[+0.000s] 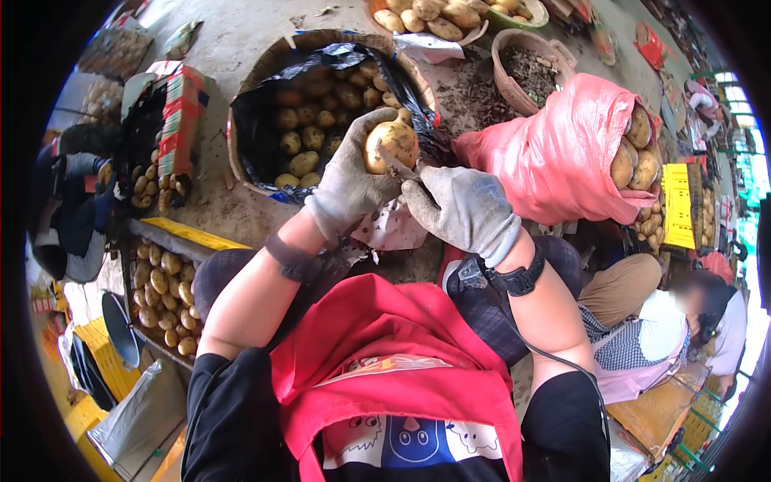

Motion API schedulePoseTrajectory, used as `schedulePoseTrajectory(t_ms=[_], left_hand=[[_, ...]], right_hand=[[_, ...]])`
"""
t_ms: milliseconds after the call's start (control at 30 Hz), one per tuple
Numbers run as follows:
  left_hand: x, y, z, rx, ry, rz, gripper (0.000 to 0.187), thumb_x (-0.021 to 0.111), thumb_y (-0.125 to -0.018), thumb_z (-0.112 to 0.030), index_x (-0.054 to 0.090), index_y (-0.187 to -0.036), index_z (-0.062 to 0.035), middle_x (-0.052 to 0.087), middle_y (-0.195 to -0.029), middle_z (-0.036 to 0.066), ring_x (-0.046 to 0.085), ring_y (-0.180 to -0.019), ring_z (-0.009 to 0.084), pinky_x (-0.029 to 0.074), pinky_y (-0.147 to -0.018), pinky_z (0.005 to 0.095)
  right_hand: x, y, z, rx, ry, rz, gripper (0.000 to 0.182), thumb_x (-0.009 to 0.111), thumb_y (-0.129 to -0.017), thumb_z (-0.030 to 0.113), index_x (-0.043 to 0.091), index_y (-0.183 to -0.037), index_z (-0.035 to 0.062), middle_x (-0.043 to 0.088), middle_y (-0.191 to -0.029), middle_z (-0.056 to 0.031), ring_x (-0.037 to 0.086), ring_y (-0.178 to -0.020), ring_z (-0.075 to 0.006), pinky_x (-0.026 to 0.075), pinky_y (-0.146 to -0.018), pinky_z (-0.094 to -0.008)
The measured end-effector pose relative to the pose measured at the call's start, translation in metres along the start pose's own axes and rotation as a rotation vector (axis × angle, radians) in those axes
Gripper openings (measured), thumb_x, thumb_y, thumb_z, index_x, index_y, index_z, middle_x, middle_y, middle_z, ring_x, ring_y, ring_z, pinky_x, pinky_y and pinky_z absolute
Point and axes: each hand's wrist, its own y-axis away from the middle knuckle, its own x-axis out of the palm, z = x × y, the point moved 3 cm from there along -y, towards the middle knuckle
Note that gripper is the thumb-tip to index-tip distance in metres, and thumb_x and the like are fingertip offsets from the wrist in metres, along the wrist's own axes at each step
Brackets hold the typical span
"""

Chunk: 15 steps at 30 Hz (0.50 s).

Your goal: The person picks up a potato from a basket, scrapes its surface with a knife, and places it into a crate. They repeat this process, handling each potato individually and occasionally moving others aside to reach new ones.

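Note:
Both my hands wear pale, dirt-stained work gloves. Held up in my left hand is a round yellow potato, in front of the right rim of a black-lined basket. My right hand is closed around a small knife, whose blade lies against the lower face of the potato. The knife's handle is mostly hidden by the glove. Several potatoes lie inside the basket behind my left hand.
A pink sack of potatoes lies right of my hands. Behind it stands a tub with dark debris. A crate of potatoes is at the left, with a red-edged box beyond. Another person sits at the right.

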Motion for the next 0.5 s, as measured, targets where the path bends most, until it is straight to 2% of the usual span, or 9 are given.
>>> schedulePoseTrajectory(t_ms=[67,133,167,200,267,300,367,433,500], left_hand=[[-0.008,0.004,-0.009,-0.033,0.092,-0.054,0.081,0.089,-0.077,-0.002,0.045,-0.145,-0.007,0.062,-0.13,0.008,0.062,-0.116,0.0169,0.055,-0.1,0.0333],[-0.032,0.013,-0.048,-0.057,-0.031,-0.204,0.075,0.089,-0.079,-0.004,0.048,-0.142,-0.006,0.065,-0.124,0.007,0.065,-0.109,0.0163,0.059,-0.092,0.0327],[-0.045,0.023,-0.077,0.005,-0.147,-0.291,0.067,0.087,-0.084,-0.014,0.051,-0.14,-0.0056,0.067,-0.12,0.007,0.068,-0.101,0.0164,0.061,-0.083,0.0302],[-0.068,0.04,-0.101,-0.105,-0.257,-0.297,0.063,0.079,-0.09,-0.033,0.053,-0.142,-0.0078,0.065,-0.125,0.008,0.065,-0.101,0.0134,0.055,-0.078,0.027],[-0.121,0.082,-0.136,-0.02,-0.17,-0.353,0.058,0.072,-0.096,-0.036,0.053,-0.143,-0.0081,0.065,-0.12,0.007,0.064,-0.093,0.0131,0.051,-0.07,0.0266],[-0.153,0.111,-0.147,0.002,-0.079,-0.438,0.058,0.074,-0.094,-0.033,0.054,-0.143,-0.0102,0.065,-0.123,0.008,0.066,-0.101,0.0145,0.054,-0.074,0.0268],[-0.194,0.18,-0.162,0.015,-0.061,-0.654,0.058,0.071,-0.096,-0.03,0.05,-0.146,-0.0102,0.061,-0.135,0.008,0.06,-0.123,0.0194,0.053,-0.1,0.0314],[-0.281,0.278,-0.127,0.018,-0.395,-0.728,0.048,0.063,-0.102,-0.021,0.05,-0.145,-0.0066,0.059,-0.143,0.009,0.057,-0.132,0.0218,0.047,-0.112,0.0351],[-0.298,0.364,-0.092,-0.114,0.206,-0.966,0.048,0.067,-0.099,-0.025,0.054,-0.142,-0.0055,0.062,-0.14,0.009,0.058,-0.132,0.0223,0.047,-0.113,0.0366]], right_hand=[[-0.002,0.002,0.005,0.034,-0.254,-0.063,0.031,0.059,-0.104,0.032,0.069,-0.09,0.0064,0.068,-0.078,-0.0206,0.068,-0.074,-0.042,0.052,-0.062,-0.0475],[-0.018,-0.001,0.005,0.138,-0.297,-0.152,0.034,0.057,-0.106,0.033,0.069,-0.092,0.0041,0.067,-0.077,-0.0217,0.068,-0.073,-0.0414,0.052,-0.063,-0.0446],[-0.02,-0.003,-0.001,0.118,-0.385,-0.249,0.04,0.054,-0.108,0.037,0.069,-0.094,0.0016,0.067,-0.074,-0.0178,0.068,-0.064,-0.0315,0.051,-0.06,-0.04],[-0.018,-0.005,-0.01,0.266,-0.496,-0.189,0.046,0.052,-0.109,0.04,0.069,-0.094,0.001,0.066,-0.072,-0.0088,0.062,-0.06,-0.0165,0.049,-0.057,-0.0323],[-0.014,-0.004,-0.016,0.363,-0.723,-0.184,0.047,0.052,-0.108,0.044,0.07,-0.093,0.0026,0.063,-0.073,-0.0017,0.056,-0.06,-0.0081,0.046,-0.055,-0.0255],[-0.011,-0.003,-0.018,0.381,-0.775,-0.184,0.048,0.054,-0.107,0.045,0.07,-0.094,0.003,0.062,-0.072,-0.001,0.056,-0.059,-0.0077,0.046,-0.055,-0.0231],[-0.004,-0.003,-0.024,0.337,-0.713,-0.188,0.047,0.055,-0.107,0.045,0.071,-0.096,0.0019,0.063,-0.072,-0.0014,0.056,-0.059,-0.0082,0.046,-0.054,-0.0236],[-0.002,0.003,-0.021,0.324,-0.689,-0.209,0.047,0.055,-0.107,0.045,0.071,-0.096,0.0016,0.063,-0.072,-0.0015,0.056,-0.059,-0.0083,0.046,-0.054,-0.0237],[-0.01,0.009,-0.015,0.299,-0.713,-0.21,0.045,0.056,-0.106,0.044,0.071,-0.096,0.0021,0.062,-0.072,-0.001,0.055,-0.058,-0.008,0.045,-0.053,-0.0233]])
